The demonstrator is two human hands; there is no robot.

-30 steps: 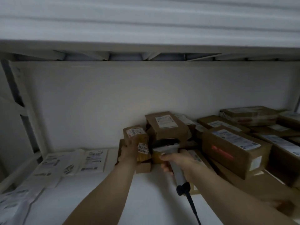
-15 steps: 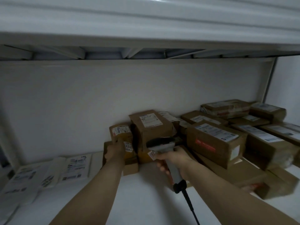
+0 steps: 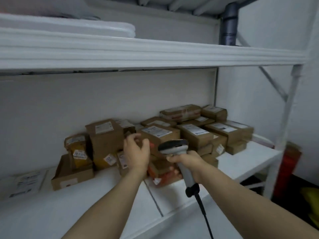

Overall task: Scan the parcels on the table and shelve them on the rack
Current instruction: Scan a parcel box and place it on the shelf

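Head view: brown parcels point(image 3: 195, 133) are seen piled on the lower shelf point(image 3: 245, 161) of the white rack point(image 3: 291, 107), pushed back against the wall point(image 3: 103, 95). Most are stacked in layers toward the shelf's right end, with white labels facing up. At the left of the pile a tall box point(image 3: 103, 137) stands upright. Just left of it, a small box point(image 3: 76, 149) with yellow on its front is propped, tilted, on a flat box point(image 3: 72, 176).

The left hand point(image 3: 136, 152) is held up in front of the pile, just right of the tall box. Its fingers are loosely curled and nothing is seen in it. Whether it touches a parcel cannot be told through the blur.

The right hand point(image 3: 188, 161) is wrapped round the handle of a grey scanner point(image 3: 173, 146), whose dark head is raised before the parcels. A black cable point(image 3: 203, 213) runs from the handle's base to the bottom edge. The two hands are near each other but apart.

White mailers point(image 3: 25, 183) lie flat at the shelf's far left. An upper shelf point(image 3: 155, 54) spans the frame above, and a grey pipe point(image 3: 228, 23) rises behind it at the right.
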